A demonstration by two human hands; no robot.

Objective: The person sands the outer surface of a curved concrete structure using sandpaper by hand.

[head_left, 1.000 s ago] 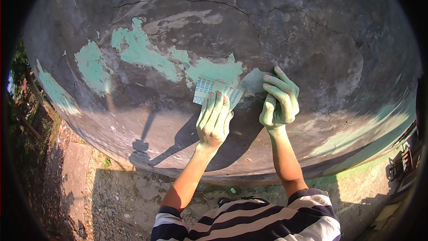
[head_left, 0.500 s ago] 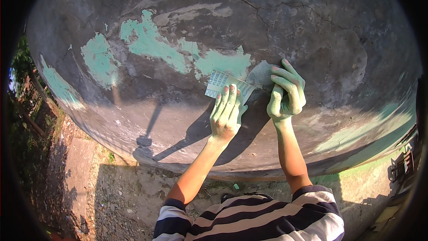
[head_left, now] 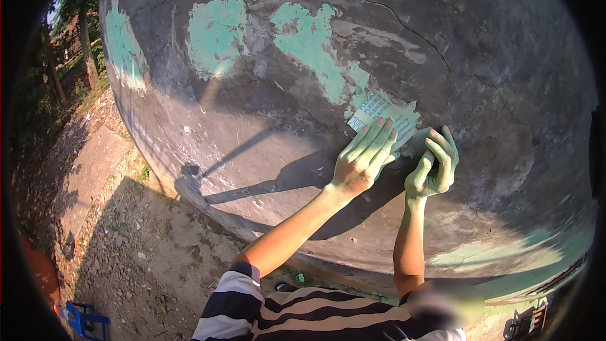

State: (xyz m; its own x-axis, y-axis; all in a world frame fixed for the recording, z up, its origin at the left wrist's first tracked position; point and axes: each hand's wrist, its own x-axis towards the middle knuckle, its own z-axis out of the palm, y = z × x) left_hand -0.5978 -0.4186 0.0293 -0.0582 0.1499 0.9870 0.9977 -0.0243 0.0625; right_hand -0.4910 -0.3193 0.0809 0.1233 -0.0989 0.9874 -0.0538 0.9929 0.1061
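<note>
In the head view, a dark grey wall [head_left: 505,63] fills most of the scene, curving with the lens and marked by mint-green patches [head_left: 216,35] and a thin crack [head_left: 404,22]. Trees [head_left: 85,25] stand at the upper left, and stony ground [head_left: 158,240] runs below, with a blue object [head_left: 88,321] at the lower left. Your left hand [head_left: 358,167] lies over a pale printed sheet [head_left: 372,106] on the wall, its fingers straight and close together, flat on the sheet rather than curled round it. That sheet overlaps the lower right end of the middle green patch. Your right hand [head_left: 432,173] is just beside it, at the wall, fingers bent; you cannot tell whether they grip anything. Pale green dust coats both hands. Your striped shirt [head_left: 309,319] shows along the lower edge.
</note>
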